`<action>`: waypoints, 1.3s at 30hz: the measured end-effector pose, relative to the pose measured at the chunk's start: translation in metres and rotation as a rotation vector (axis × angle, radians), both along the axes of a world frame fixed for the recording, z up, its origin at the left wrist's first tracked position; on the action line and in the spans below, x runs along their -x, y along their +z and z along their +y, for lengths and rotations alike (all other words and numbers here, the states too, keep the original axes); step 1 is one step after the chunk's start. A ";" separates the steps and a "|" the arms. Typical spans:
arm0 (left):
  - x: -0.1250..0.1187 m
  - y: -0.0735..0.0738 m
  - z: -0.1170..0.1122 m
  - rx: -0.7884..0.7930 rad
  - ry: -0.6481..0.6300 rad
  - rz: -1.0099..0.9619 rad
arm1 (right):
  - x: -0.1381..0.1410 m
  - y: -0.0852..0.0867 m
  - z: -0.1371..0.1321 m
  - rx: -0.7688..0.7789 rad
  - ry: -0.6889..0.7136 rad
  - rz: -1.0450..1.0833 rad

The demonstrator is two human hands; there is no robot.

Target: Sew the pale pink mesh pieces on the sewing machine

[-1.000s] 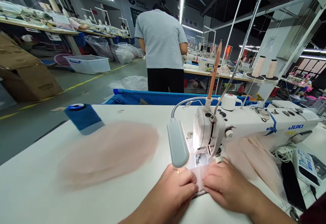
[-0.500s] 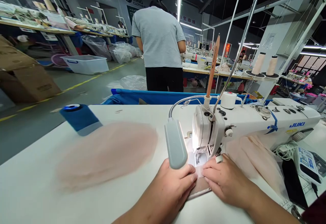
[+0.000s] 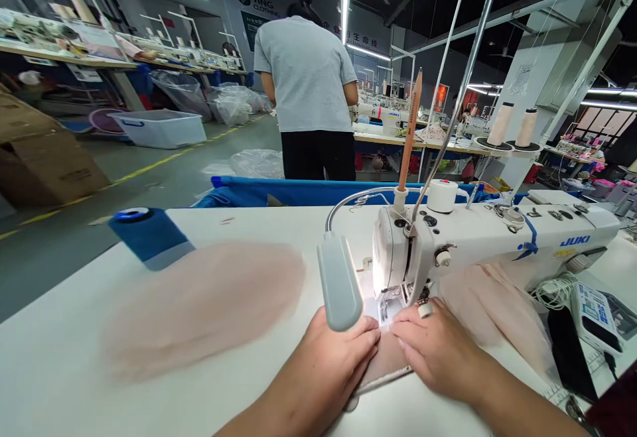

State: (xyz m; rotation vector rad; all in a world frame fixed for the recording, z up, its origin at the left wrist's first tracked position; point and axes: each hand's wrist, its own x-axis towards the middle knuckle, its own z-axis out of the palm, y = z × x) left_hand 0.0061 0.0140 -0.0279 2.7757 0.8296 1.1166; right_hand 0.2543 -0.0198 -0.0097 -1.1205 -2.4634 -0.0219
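Note:
Under the needle of the white sewing machine (image 3: 398, 251) lies a thin, sheer pinkish fabric (image 3: 385, 356). My left hand (image 3: 341, 351) presses it from the left, fingers curled together, just below the grey lamp head (image 3: 340, 284). Opposite it, my right hand (image 3: 438, 351) is closed with its fingertips on the fabric close to the presser foot (image 3: 385, 310). The thumbs and undersides of both hands are mostly hidden. More sheer pink cloth (image 3: 492, 311) lies behind the right hand, beneath the machine arm.
On the left of the white table (image 3: 213, 400) lie a spread of sheer pink cloth (image 3: 209, 311) and a blue thread cone (image 3: 149, 238). A pencil (image 3: 411, 132) stands upright on the machine. A black phone-like object (image 3: 571, 354) and a white control box (image 3: 594, 317) are at right. A person (image 3: 306, 79) stands ahead.
Both hands have come slightly nearer the presser foot, and more of the fabric between them shows. The whole view has shifted a little.

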 end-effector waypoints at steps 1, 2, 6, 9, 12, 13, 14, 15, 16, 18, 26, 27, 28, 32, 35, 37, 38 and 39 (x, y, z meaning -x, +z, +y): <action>0.000 0.002 0.002 -0.002 -0.001 0.013 | 0.001 0.001 0.000 0.002 -0.014 0.001; 0.000 0.004 0.003 -0.005 0.005 0.027 | 0.002 0.002 0.000 0.005 -0.030 0.004; 0.002 -0.002 0.009 -0.028 0.072 0.057 | 0.006 0.006 0.001 0.036 -0.087 0.035; 0.007 -0.011 0.014 -0.008 0.088 0.063 | 0.008 0.009 0.002 0.068 -0.105 0.051; 0.013 -0.016 0.020 0.005 0.104 0.015 | 0.008 0.009 0.001 0.083 -0.116 0.053; 0.015 -0.016 0.022 -0.004 0.116 -0.003 | 0.007 0.008 0.001 0.085 -0.120 0.054; 0.016 -0.016 0.024 -0.016 0.130 -0.013 | 0.007 0.007 0.001 0.084 -0.122 0.058; 0.018 -0.016 0.026 -0.026 0.145 -0.012 | 0.007 0.006 0.001 0.080 -0.119 0.063; 0.019 -0.015 0.027 -0.033 0.160 0.002 | 0.006 0.004 0.001 0.073 -0.116 0.069; 0.021 -0.010 0.026 -0.034 0.196 0.054 | 0.006 -0.001 0.001 0.053 -0.096 0.088; 0.027 0.049 0.015 0.060 0.190 0.072 | 0.015 -0.001 -0.005 -0.083 0.146 0.230; 0.027 0.058 0.017 0.079 0.165 0.063 | 0.021 0.001 -0.006 -0.077 0.158 0.234; 0.027 0.065 0.018 0.108 0.120 0.066 | 0.029 0.004 -0.007 -0.054 0.161 0.232; 0.021 0.074 0.018 0.339 0.092 0.244 | 0.064 0.003 -0.005 0.095 0.125 0.198; 0.018 0.067 0.008 0.458 0.304 0.409 | 0.076 0.001 -0.002 0.112 0.124 0.200; 0.020 0.062 -0.001 0.475 0.379 0.475 | 0.070 0.005 -0.002 0.164 0.212 0.230; 0.021 0.061 -0.006 0.487 0.403 0.508 | 0.063 0.009 -0.003 0.213 0.272 0.251; 0.022 0.061 -0.009 0.500 0.422 0.541 | 0.056 0.014 -0.004 0.266 0.318 0.267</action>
